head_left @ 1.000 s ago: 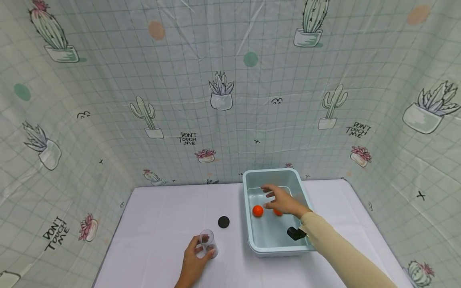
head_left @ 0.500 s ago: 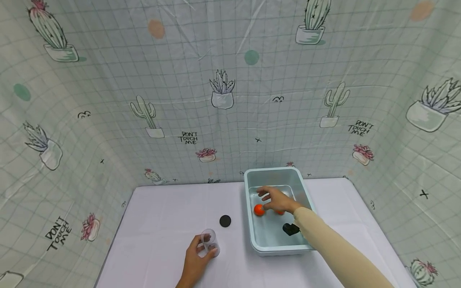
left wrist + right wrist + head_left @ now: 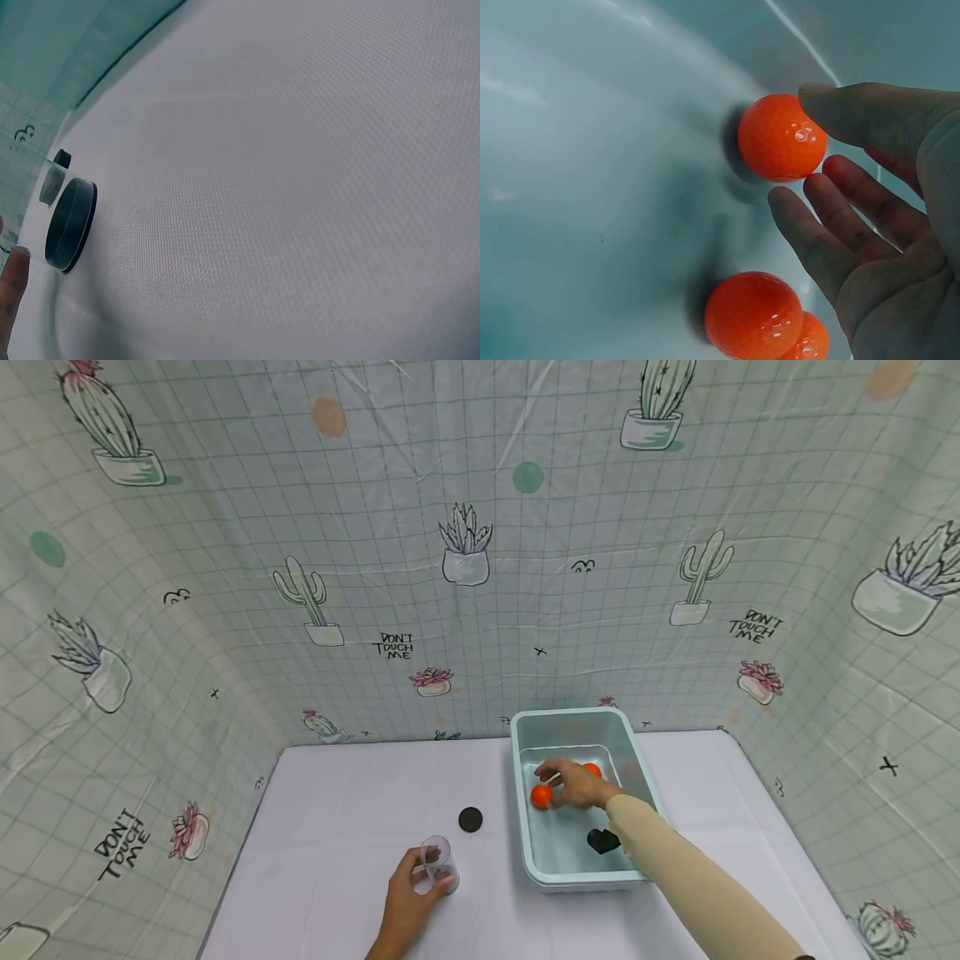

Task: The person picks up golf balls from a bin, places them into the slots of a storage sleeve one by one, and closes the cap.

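Note:
My left hand (image 3: 411, 897) holds a clear plastic cylindrical container (image 3: 441, 865) standing on the table. Its dark bottom (image 3: 72, 225) shows in the left wrist view, near one fingertip. My right hand (image 3: 577, 785) is down inside the pale blue bin (image 3: 528, 860), among orange golf balls. In the right wrist view, one golf ball (image 3: 782, 137) lies between the thumb and the spread fingers. The thumb tip overlaps it there; whether it touches, I cannot tell. Another golf ball (image 3: 754, 315) partly covers a third golf ball (image 3: 810, 337).
A round black lid-like disc (image 3: 470, 819) lies on the white-covered table (image 3: 337, 827), between the container and the bin. A black device (image 3: 602, 841) sits by the right wrist. Patterned cloth (image 3: 480, 610) hangs behind the table and at both sides.
My right hand has shifted slightly left and lower in the bin, uncovering a golf ball behind it and covering another. My left hand keeps its hold on the container.

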A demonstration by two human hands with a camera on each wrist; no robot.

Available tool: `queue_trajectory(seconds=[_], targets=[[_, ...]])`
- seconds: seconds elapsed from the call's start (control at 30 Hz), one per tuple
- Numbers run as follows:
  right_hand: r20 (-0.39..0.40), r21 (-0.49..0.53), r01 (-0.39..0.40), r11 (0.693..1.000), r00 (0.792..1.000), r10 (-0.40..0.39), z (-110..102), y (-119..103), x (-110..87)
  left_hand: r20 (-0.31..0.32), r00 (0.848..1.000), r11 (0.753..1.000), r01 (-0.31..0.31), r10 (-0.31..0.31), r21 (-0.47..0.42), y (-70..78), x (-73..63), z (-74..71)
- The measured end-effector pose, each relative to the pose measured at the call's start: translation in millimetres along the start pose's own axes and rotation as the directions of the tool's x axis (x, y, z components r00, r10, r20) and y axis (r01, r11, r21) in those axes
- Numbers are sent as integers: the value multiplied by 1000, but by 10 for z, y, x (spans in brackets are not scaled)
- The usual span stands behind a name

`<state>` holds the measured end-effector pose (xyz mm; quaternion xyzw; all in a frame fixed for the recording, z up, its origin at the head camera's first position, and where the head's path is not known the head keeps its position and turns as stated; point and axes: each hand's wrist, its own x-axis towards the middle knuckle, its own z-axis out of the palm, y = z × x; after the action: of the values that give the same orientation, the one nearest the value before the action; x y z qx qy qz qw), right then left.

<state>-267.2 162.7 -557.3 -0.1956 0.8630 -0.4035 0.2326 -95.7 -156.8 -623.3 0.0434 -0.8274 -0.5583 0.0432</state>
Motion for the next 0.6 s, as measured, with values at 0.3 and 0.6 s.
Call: queue_trajectory(seconds=[0.3,0.6], targets=[[0,-68,-41,997,999,41,49,66,38,-1,1000,1000,12,-12,1,21,-13,-1],[7,-121,0,993,1000,1,79,6,55,-9,1000,1000,-21,22,18,33,-23,-2]])
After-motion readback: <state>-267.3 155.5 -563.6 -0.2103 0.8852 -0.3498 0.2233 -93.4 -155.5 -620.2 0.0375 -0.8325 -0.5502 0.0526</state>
